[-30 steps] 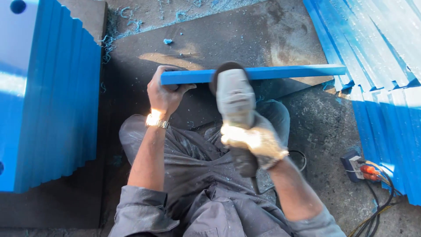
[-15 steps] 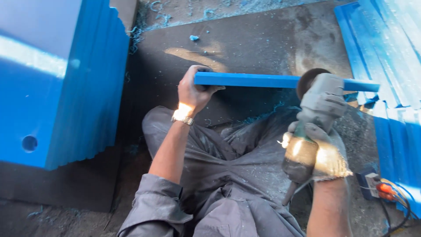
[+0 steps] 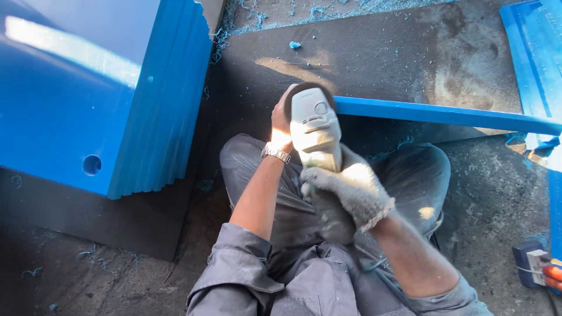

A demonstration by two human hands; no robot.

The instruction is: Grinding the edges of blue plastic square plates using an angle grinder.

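Grinder: angle grinder (image 3: pixel 315 127), long axis toward the blue plank (image 3: pixel 445 114)'s left end.
Right hand (image 3: pixel 350 190): gloved, clasping its body.
Left hand (image 3: pixel 282 122): grip hidden behind grinder.

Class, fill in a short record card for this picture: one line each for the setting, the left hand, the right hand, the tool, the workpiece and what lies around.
Setting: dusty dark floor, person seated, seen from above
Left hand: bare, wristwatch on, at the near end of the blue strip
Right hand: in a knitted glove, gripping the grinder's body
Tool: grey angle grinder, head at the strip's end
Workpiece: long blue strip
Around: stacked blue panels, blue shavings, power strip
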